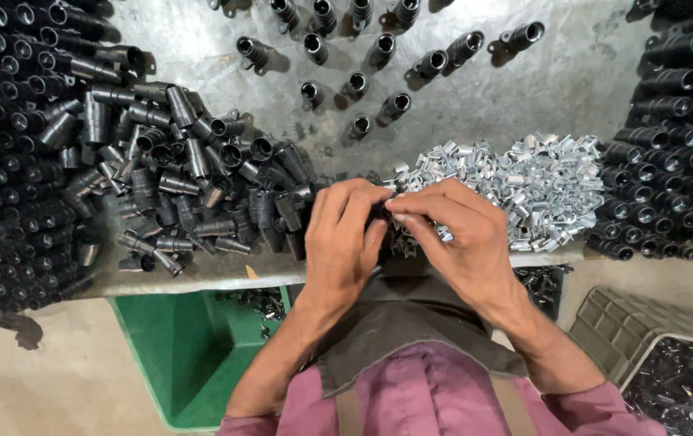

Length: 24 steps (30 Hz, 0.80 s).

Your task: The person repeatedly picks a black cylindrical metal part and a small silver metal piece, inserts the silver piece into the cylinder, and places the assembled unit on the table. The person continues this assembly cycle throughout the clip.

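Item: small black part (380, 213), largely hidden, possibly a plastic tube fitting; it was pinched between both hands at the front edge of the metal worktable (483, 105). Left hand (345, 242): fingers curled closed upon it. Right hand (451, 234): fingertips (399, 216) closed on it likewise. Loose black tube fittings (193, 186) were heaped just left; silver metal clips (524, 190) were piled just right. A green bin (185, 355) was set below.

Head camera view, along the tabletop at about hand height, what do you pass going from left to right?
Stacked black tubes → loose pile of black tube fittings → left hand → right hand → heap of small silver metal clips → stacked black tubes on the right.
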### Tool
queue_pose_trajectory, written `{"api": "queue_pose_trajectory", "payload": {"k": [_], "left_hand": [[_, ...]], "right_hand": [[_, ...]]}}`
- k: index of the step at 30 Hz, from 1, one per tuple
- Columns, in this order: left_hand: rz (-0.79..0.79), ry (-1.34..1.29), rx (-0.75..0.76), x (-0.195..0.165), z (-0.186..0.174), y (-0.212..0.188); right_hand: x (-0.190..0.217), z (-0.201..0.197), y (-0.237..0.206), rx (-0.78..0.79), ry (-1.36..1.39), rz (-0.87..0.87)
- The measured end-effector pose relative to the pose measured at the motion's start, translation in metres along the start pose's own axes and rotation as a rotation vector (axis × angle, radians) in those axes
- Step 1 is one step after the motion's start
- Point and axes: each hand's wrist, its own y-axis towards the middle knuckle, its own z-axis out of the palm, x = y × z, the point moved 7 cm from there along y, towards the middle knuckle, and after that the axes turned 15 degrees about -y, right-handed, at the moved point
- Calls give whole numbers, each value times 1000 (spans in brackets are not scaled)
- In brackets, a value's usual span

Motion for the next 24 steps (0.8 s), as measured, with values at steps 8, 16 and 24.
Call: {"api": "queue_pose_trajectory", "payload": {"k": [8, 16, 24], "left_hand": [[-346, -207, 65, 12, -13, -15], [-32, 397, -2, 5, -49, 47], [60, 789, -39, 25, -67, 39]], "right_hand": [[5, 21, -6, 91, 30, -34], [-6, 28, 16, 40, -409, -145], [-6, 47, 30, -13, -543, -252]]}}
